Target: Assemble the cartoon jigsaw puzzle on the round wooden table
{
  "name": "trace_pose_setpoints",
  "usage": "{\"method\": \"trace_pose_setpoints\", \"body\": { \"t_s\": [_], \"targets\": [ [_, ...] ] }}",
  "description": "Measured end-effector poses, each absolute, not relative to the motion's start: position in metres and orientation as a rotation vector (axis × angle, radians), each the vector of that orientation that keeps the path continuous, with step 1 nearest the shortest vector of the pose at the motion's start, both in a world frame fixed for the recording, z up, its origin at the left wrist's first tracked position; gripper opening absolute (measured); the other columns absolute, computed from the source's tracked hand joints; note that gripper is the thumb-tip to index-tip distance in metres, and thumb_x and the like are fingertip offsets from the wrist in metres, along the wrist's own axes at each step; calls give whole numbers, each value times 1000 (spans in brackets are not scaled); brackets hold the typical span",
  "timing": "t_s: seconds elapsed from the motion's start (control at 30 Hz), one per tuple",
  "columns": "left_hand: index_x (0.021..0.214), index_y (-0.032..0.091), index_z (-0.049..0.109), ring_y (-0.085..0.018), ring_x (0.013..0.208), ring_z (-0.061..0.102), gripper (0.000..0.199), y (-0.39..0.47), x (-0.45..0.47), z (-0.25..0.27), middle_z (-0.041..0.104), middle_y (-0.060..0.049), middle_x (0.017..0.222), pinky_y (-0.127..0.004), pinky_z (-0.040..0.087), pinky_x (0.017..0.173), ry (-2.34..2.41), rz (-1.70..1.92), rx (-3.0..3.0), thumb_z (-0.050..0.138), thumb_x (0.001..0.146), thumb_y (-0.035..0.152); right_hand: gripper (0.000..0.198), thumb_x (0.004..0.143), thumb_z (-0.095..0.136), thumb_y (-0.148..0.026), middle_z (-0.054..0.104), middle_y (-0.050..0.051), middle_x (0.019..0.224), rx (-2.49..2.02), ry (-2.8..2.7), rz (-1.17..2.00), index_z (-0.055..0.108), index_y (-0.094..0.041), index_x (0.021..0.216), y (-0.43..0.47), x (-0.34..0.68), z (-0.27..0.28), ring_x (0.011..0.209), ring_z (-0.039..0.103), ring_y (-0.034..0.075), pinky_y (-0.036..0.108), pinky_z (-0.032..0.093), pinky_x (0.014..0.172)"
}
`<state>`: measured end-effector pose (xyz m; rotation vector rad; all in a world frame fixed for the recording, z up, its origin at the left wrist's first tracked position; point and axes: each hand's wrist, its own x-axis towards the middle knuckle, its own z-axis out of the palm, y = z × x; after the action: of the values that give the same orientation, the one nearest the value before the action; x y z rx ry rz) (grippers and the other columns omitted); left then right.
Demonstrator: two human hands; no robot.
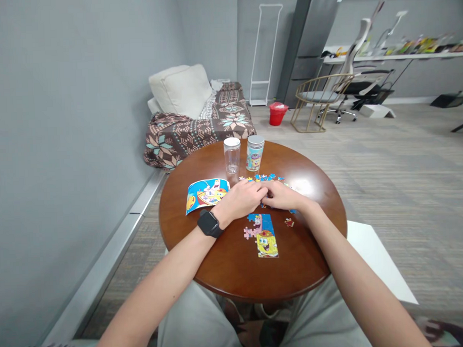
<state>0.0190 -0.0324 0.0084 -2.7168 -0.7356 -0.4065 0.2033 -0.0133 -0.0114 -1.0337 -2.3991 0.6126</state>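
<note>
SpongeBob jigsaw puzzle point(266, 240), partly joined, lies toward six o'clock on the round wooden table point(219, 265). On my feed, the printed picture sheet point(205, 194) sits at ten o'clock, then the clear lidded jar point(232, 157) near twelve. My left hand point(243, 197) has bent fingers; beyond it stand the cartoon-printed jar point(255, 155) at twelve and loose puzzle pieces point(272, 176). Just beside, my right hand point(281, 194) is half curled. I cannot tell whether either grips anything. One stray piece point(289, 222) rests at three.
</note>
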Motion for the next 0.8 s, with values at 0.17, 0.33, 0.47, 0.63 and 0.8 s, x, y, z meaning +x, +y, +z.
{"method": "trace_pose_setpoints", "body": {
  "t_s": [0.17,0.33,0.47,0.63,0.8],
  "targets": [
    [94,13,58,-23,89,62,14,-30,17,8,66,-11,91,-35,42,78,-700,-400,-2718,45,91,11,14,71,53,-10,67,4,81,-1026,-2416,605,62,-16,80,-12,204,-14,73,56,17,28,43,70],
    [94,12,58,-22,83,61,14,-30,15,10,66,-10,86,-35,42,76,-702,-382,-2736,44,91,12,9,77,52,-16,63,3,71,-1036,-2441,570,61,-15,76,-11,205,-15,63,52,14,26,40,62],
    [90,13,58,-22,81,61,13,-27,8,15,65,-9,83,-35,41,74,-790,-436,-2697,45,90,16,14,83,54,-24,55,-2,58,-1014,-2384,695,60,-17,74,-14,204,-12,54,47,12,24,37,56],
    [83,14,58,-22,80,60,17,-20,-8,32,65,-10,83,-35,41,74,-972,-448,-2612,42,89,14,13,81,57,-27,61,0,64,-1006,-2312,867,63,-16,78,-19,200,-5,58,54,12,24,41,56],
    [84,16,59,-19,74,61,16,-56,-24,45,66,-6,79,-32,43,70,-1219,-377,-2706,43,87,13,12,79,58,-24,68,3,72,-993,-2248,945,65,-15,84,-17,199,-7,67,61,14,26,47,63]
  ]
}}
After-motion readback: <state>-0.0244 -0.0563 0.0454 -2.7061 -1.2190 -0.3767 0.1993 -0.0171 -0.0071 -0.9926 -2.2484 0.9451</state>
